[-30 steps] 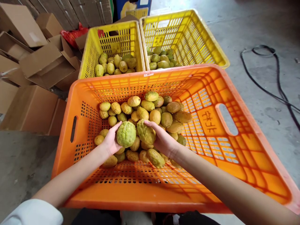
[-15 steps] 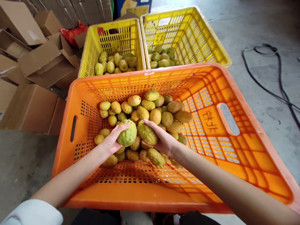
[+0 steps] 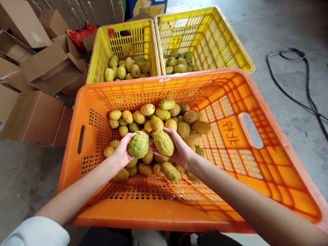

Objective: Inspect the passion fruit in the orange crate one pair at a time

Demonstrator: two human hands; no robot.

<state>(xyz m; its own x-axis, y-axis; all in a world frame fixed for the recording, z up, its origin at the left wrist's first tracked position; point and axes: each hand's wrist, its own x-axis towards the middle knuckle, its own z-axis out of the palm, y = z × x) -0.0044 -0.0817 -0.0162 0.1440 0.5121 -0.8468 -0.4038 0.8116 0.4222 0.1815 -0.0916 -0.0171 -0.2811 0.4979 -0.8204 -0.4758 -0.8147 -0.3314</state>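
Note:
My left hand [image 3: 124, 152] is closed around the side of a round, bumpy green fruit [image 3: 138, 145]. Close to its right, my right hand [image 3: 181, 150] grips an oval, ridged yellow-green fruit [image 3: 164, 142], thumb on top and fingers partly hidden beneath. Both fruits are above a heap of yellow, green and brownish gourd-like fruits [image 3: 171, 172] inside a large orange plastic crate [image 3: 143, 213]. A narrow gap separates the two held fruits.
Behind the orange crate stand two yellow crates, the left one [image 3: 98, 61] and the right one [image 3: 230, 37], each with similar fruits. Cardboard boxes [image 3: 38, 116] pile up at left, with a red bag [image 3: 79, 36]. A black cable [image 3: 307, 89] lies on the floor at right.
The oval fruit in my right hand has turned to a more upright angle and shows more of its ridged side. My left hand has barely moved, still holding the round green fruit.

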